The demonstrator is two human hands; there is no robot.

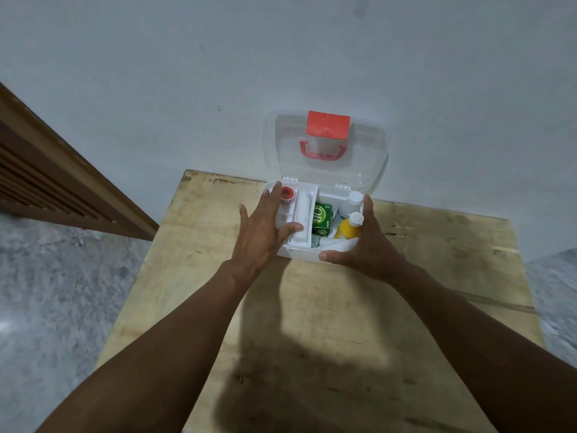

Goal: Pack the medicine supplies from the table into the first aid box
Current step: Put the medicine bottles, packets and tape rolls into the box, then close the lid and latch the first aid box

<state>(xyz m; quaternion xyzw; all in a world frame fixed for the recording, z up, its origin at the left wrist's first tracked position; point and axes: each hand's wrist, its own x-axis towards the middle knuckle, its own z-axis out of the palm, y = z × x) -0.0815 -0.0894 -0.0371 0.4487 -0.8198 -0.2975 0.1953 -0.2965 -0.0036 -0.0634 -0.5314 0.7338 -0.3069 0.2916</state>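
The white first aid box (304, 254) stands at the far edge of the wooden table (327, 307), its clear lid (368, 157) with a red latch and handle raised against the wall. Inside lie a white inner tray (307, 207), a red-capped item (288, 194), a green carton (323, 218), a yellow bottle with a white cap (348, 228) and a white bottle (351, 203). My left hand (265, 226) rests with straight fingers on the tray's left part, thumb on the tray. My right hand (365, 245) holds the box's right front corner, fingers along the side wall.
A pale wall rises right behind the box. A brown wooden louvred door (46, 182) stands at the left. Grey speckled floor (62, 292) shows on both sides of the table. The near part of the table top holds only my arms' shadows.
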